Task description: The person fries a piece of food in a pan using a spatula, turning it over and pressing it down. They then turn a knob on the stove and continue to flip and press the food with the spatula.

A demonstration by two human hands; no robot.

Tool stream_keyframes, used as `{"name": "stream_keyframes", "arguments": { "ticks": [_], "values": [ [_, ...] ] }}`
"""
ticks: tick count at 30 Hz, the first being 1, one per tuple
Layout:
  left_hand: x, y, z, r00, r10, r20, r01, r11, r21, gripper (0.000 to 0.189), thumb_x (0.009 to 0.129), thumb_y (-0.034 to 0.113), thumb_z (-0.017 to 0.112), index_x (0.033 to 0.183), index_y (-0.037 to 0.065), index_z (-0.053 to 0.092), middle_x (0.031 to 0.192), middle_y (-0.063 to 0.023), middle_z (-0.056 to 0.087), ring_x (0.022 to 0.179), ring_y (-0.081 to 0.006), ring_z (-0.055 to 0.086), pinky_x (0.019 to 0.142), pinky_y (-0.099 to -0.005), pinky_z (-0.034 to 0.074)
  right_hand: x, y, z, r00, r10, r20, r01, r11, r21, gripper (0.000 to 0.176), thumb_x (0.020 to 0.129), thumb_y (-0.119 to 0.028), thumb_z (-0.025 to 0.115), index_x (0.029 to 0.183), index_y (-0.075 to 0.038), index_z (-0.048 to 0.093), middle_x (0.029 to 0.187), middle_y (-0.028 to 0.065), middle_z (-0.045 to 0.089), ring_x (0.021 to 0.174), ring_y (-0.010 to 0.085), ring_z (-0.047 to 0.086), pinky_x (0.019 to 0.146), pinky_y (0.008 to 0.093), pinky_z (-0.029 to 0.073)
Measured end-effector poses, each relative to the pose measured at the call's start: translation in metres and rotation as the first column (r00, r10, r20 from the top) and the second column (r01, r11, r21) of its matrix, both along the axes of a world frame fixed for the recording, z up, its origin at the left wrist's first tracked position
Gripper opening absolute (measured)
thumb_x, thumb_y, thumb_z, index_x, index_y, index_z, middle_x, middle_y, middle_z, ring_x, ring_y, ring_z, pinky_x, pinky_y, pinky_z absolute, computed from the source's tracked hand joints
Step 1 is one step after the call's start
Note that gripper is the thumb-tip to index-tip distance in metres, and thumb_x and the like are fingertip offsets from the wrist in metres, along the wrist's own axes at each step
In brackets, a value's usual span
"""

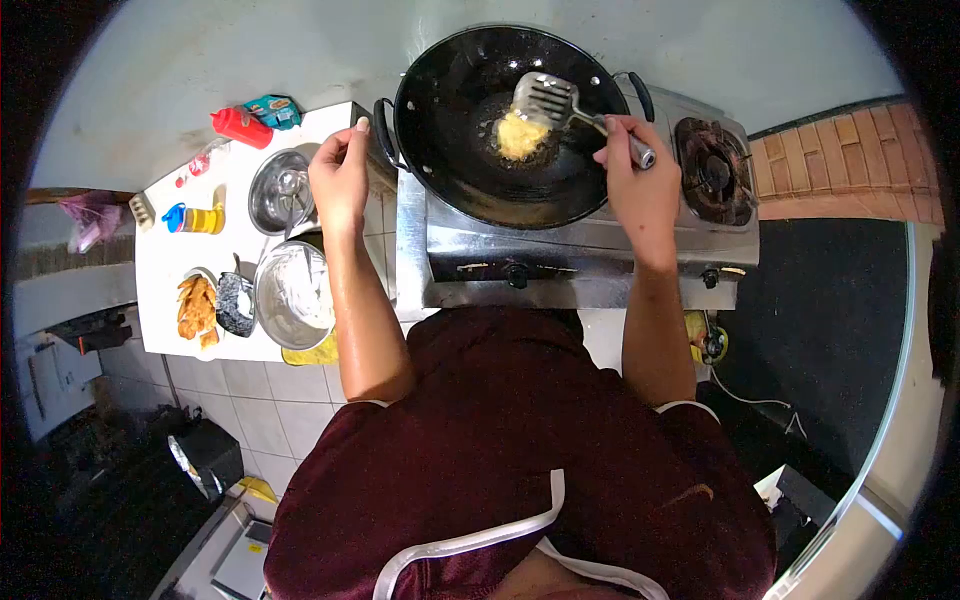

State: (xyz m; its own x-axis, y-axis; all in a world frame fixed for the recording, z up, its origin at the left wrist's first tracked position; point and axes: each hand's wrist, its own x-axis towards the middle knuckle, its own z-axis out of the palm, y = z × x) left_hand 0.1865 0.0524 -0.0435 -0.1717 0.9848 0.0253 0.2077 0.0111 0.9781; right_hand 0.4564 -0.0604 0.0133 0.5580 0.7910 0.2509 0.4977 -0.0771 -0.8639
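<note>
A black wok [470, 180] sits on a steel gas stove [560, 262], with a yellow lump of food [521, 136] frying at its middle. My right hand [636, 170] grips the handle of a slotted metal spatula [548, 99], whose blade rests just above and touching the food. My left hand [341, 172] is shut around the wok's left handle [381, 127] at the stove's edge.
A white counter [165, 250] on the left holds a red bottle [241, 126], a steel bowl [276, 190], a pot of white stuff [295, 292], a plate of fried pieces [198, 309] and a yellow bottle [200, 218]. A second burner [714, 170] lies free at right.
</note>
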Motion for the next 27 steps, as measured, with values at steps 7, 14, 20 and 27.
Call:
{"name": "stream_keyframes", "arguments": {
  "ticks": [7,14,20,27],
  "values": [
    [0.007,0.003,-0.004,0.992,0.020,0.126,-0.027,0.998,0.058,0.027,0.084,0.025,0.067,0.087,-0.002,0.065,0.073,0.0004,0.060,0.065,-0.0054,0.046,0.060,-0.0193,0.037,-0.004,-0.002,-0.011,0.998,0.050,0.028,-0.050,0.999,-0.007,0.020,0.088,-0.021,0.058,0.095,-0.004,0.064,0.068,0.0108,0.066,0.064,0.0164,0.067,0.058,0.0270,0.049],
    [0.006,-0.005,-0.001,0.994,0.035,0.102,-0.037,0.999,0.027,0.027,0.084,0.025,0.066,0.086,-0.002,0.065,0.073,0.0004,0.060,0.066,-0.0054,0.047,0.060,-0.0192,0.037,0.004,-0.007,-0.003,1.000,-0.005,0.018,0.006,1.000,-0.007,0.019,0.088,-0.020,0.058,0.094,-0.004,0.065,0.069,0.0109,0.066,0.064,0.0158,0.067,0.059,0.0268,0.050],
    [-0.001,-0.011,-0.001,0.997,0.038,0.063,-0.039,0.999,0.029,0.027,0.084,0.026,0.067,0.085,-0.001,0.065,0.070,0.0016,0.057,0.064,-0.0051,0.045,0.058,-0.0193,0.036,0.013,-0.006,-0.003,0.996,-0.027,0.083,0.023,0.999,0.039,0.020,0.087,-0.022,0.058,0.093,-0.004,0.065,0.067,0.0120,0.065,0.062,0.0191,0.066,0.057,0.0298,0.048],
    [-0.009,-0.021,0.003,0.997,0.025,0.073,-0.029,0.998,0.056,0.027,0.085,0.026,0.066,0.084,-0.001,0.064,0.070,0.0024,0.056,0.062,-0.0044,0.043,0.056,-0.0193,0.034,0.014,0.004,-0.010,0.965,-0.072,0.252,0.079,0.997,-0.018,0.020,0.086,-0.027,0.058,0.090,-0.009,0.065,0.071,0.0174,0.063,0.066,0.0342,0.063,0.058,0.0378,0.048]
  ]
}}
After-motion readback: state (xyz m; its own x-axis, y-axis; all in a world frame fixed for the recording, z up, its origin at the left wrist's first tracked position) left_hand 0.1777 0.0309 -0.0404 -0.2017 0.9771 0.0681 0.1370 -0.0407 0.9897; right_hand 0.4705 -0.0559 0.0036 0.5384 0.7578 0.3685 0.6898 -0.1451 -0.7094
